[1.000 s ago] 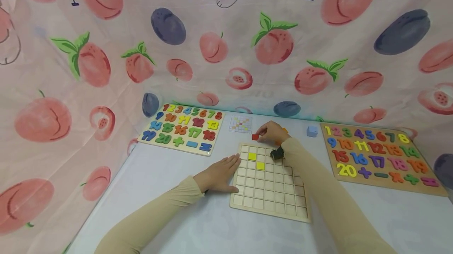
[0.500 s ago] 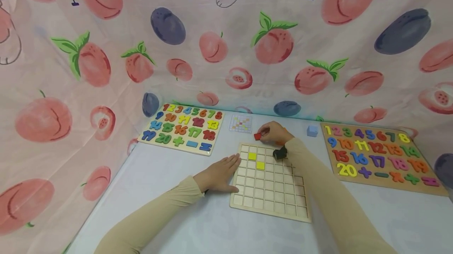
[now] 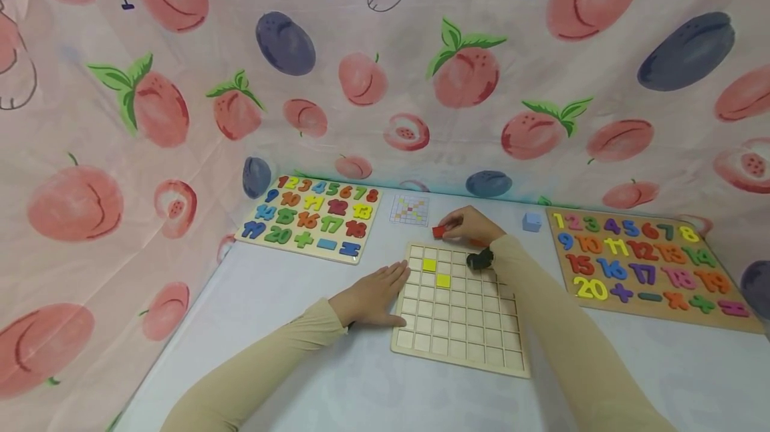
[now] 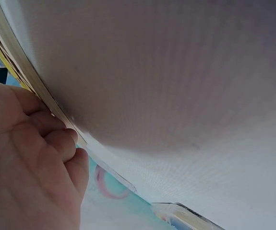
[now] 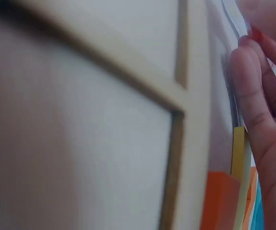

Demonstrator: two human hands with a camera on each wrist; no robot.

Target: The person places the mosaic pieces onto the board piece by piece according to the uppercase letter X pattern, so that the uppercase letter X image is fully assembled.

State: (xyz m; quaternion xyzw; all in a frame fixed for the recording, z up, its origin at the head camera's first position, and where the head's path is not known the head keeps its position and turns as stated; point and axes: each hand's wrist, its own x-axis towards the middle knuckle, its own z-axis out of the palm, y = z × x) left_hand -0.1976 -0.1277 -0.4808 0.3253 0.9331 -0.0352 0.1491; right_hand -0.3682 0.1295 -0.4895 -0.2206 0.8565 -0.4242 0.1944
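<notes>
A wooden grid board (image 3: 460, 345) lies on the white table, with two yellow tiles (image 3: 429, 265) set in its upper left cells. My left hand (image 3: 374, 295) rests flat on the table, fingers straight, touching the board's left edge (image 4: 37, 86). My right hand (image 3: 466, 225) is just beyond the board's far edge and pinches a small red tile (image 3: 438, 232) in its fingertips (image 5: 253, 81). Orange and yellow tiles (image 5: 220, 196) lie under that hand beside the board's frame (image 5: 195, 96).
A number puzzle board (image 3: 313, 218) lies at the back left and another (image 3: 644, 265) at the right. A small pattern card (image 3: 410, 209) and a light blue cube (image 3: 532, 221) sit behind the grid board. Peach-print fabric walls (image 3: 180, 104) close in the table.
My right hand has lifted the red tile off the table and shifted slightly right with it. The left hand has stayed where it was.
</notes>
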